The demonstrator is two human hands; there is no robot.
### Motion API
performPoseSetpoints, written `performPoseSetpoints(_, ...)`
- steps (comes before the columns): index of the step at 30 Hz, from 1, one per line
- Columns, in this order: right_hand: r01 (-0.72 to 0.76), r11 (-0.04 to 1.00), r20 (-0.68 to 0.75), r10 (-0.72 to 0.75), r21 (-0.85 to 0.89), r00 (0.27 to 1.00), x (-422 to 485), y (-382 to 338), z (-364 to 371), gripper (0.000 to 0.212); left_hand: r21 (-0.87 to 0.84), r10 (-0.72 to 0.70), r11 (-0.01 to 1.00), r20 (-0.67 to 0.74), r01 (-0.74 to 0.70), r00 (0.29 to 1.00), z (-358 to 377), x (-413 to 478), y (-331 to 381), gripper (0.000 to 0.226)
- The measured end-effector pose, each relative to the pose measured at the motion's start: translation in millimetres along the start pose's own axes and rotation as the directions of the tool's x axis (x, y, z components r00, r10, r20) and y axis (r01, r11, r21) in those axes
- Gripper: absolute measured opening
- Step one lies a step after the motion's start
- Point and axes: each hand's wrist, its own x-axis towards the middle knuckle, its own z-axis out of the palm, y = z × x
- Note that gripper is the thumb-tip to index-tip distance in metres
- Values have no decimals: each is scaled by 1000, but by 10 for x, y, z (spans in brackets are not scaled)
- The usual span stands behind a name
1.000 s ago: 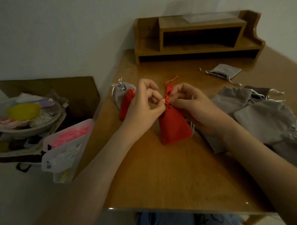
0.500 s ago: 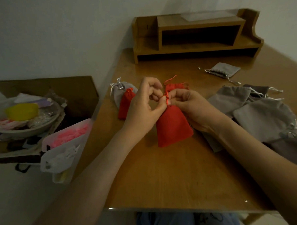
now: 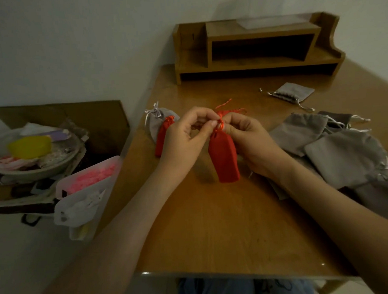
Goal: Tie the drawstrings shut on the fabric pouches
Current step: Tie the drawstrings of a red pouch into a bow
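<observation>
At mid-table (image 3: 214, 230), the left hand (image 3: 183, 136) pinches the drawstring (image 3: 220, 126) of a red pouch (image 3: 224, 159) while the right hand (image 3: 248, 142) grips its gathered neck; if the thin cord slips from either pinch, the half-made knot may slacken and the mouth reopen, as grey pouches (image 3: 344, 153) wait untied alongside

- A plain pale wall (image 3: 73, 52) spans 9 to 12 o'clock in dim light.
- A glossy wooden table (image 3: 214, 230) fills the centre.
- A wooden desk shelf (image 3: 257, 48) stands at 12 o'clock on the table's far edge.
- A cardboard box (image 3: 60, 112) sits at 9 o'clock above a pale floor (image 3: 20, 265).
</observation>
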Motion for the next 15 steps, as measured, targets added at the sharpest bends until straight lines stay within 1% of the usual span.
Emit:
performPoseSetpoints(3,-23,995,17,21,95,1000,10,18,-2,15,-8,9,1000,15,-9,1000,-5,5,-6,25)
performPoseSetpoints(6,-32,985,30,27,172,999,8,7,0,12,34,44,998,15,-44,999,-13,13,-22,25)
performPoseSetpoints(8,-30,982,41,22,189,999,11,6,-1,11,111,88,990,24,-90,996,-27,17,-24,19)
performPoseSetpoints(10,-22,981,57,11,194,998,12,11,-5,11,227,148,962,34,-151,988,-46,18,-16,13)
performPoseSetpoints(12,-13,982,65,1,188,998,13,13,-15,12,339,213,916,42,-215,976,-67,17,-9,9)
performPoseSetpoints(15,-11,991,50,5,137,999,3,3,-42,17,468,288,832,95,-298,953,-111,21,-32,12)
